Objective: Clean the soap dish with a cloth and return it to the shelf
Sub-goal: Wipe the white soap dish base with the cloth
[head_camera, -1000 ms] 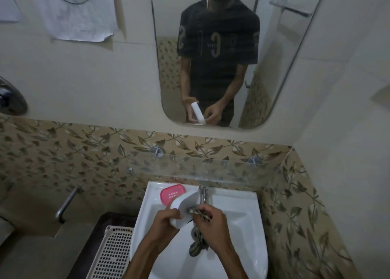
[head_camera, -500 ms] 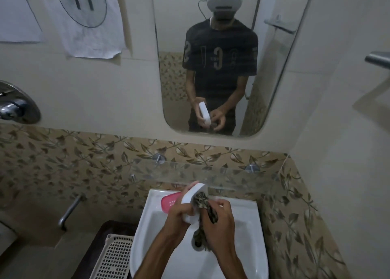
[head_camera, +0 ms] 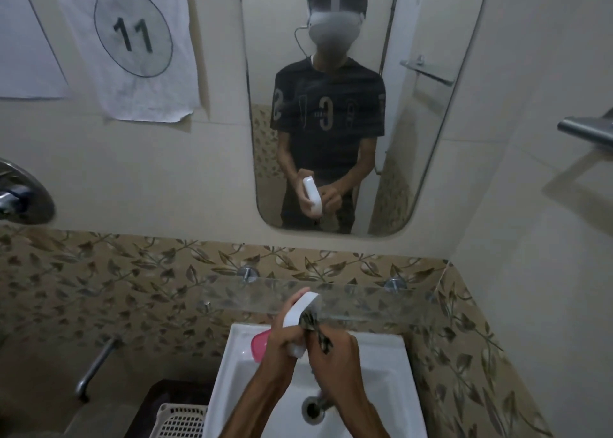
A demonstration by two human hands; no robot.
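My left hand [head_camera: 282, 338] grips a white soap dish [head_camera: 300, 311] tilted up on its edge over the white sink [head_camera: 391, 388]. My right hand [head_camera: 335, 354] holds a dark patterned cloth [head_camera: 313, 325] pressed into the dish's inner side. The dish's top end reaches up in front of the glass shelf [head_camera: 365, 301] on the leaf-patterned wall. The mirror [head_camera: 431, 159] reflects the same grip from the front.
A pink soap piece [head_camera: 258, 346] lies on the sink's back-left rim, partly behind my left hand. The drain [head_camera: 311, 407] sits below my hands. A white perforated basket [head_camera: 180, 421] stands left of the sink. A metal bar [head_camera: 583, 132] juts from the right wall.
Both hands have lifted the dish and cloth from low over the basin up toward the glass shelf. The dish has turned more upright. The view has tilted upward.
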